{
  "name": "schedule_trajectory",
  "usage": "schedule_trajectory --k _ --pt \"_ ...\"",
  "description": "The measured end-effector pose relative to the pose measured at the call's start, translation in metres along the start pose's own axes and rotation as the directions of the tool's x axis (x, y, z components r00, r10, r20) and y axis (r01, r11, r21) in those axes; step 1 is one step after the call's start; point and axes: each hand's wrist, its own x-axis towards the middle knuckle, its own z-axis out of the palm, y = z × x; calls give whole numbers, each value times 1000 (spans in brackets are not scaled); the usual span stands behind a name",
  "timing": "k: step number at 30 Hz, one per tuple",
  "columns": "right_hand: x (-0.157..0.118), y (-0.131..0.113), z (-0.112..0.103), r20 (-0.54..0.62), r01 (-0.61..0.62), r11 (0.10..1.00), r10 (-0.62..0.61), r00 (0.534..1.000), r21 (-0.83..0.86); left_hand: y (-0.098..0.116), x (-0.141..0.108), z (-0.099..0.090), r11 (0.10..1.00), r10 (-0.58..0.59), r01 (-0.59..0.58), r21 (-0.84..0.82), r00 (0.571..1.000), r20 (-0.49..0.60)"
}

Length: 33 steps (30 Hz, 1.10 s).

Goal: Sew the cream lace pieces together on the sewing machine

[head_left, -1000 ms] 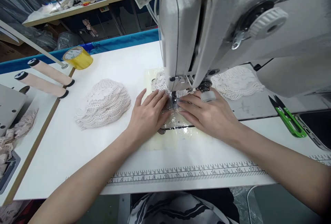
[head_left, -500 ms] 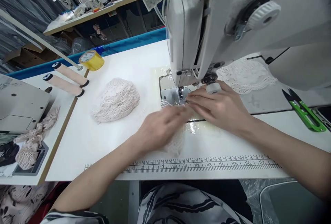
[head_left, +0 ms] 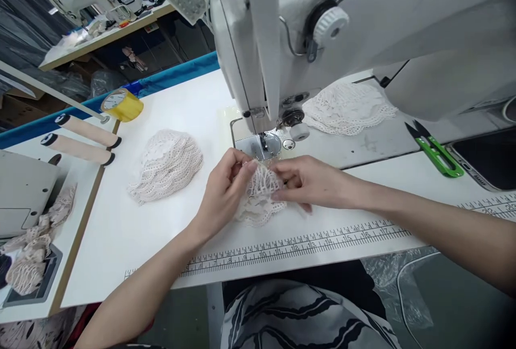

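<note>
A small white lace piece (head_left: 262, 198) is held between both hands, just in front of the needle plate (head_left: 266, 145) of the sewing machine (head_left: 242, 53). My left hand (head_left: 228, 185) pinches its upper left edge between thumb and fingers. On the right side, my right hand (head_left: 302, 179) grips the lace with thumb and fingers closed. The lace's lower scalloped edge hangs over the white table. One lace pile (head_left: 167, 163) lies left of the machine, and another (head_left: 349, 107) rests on the machine bed under the arm.
Green-handled snips (head_left: 437, 152) and a phone (head_left: 487, 155) lie on the right. Yellow tape (head_left: 122, 105) and two thread cones (head_left: 86, 131) are at the left. A printed ruler (head_left: 282, 251) runs along the table's front edge.
Both hands have drawn back from the needle area towards the front. The lace now shows between them, pinched on both sides. The camera view has shifted to the right.
</note>
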Motion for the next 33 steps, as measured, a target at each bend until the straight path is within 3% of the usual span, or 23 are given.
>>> schedule_trajectory --k 3,8,13,19,23,29,33 --pt "1 1 3 -35 11 1000 -11 999 -18 1 2 -2 995 -96 97 -4 993 62" --pt "2 0 5 -230 146 953 -210 950 -266 -5 2 -2 991 -57 29 134 976 210" --pt "3 2 2 -280 118 973 -172 944 -197 -12 -3 0 967 92 -122 225 986 139" --pt "3 5 0 -254 -10 1000 13 967 13 -17 -8 0 880 294 -340 331 938 181" --pt "5 7 2 -245 -3 986 44 968 164 -18 -7 0 894 271 -311 321 949 162" --pt "6 7 2 -345 53 987 3 939 152 -14 -6 2 910 210 -224 350 975 77" --pt "6 6 4 -407 121 988 -72 911 95 -13 -4 4 860 286 -289 421 956 71"
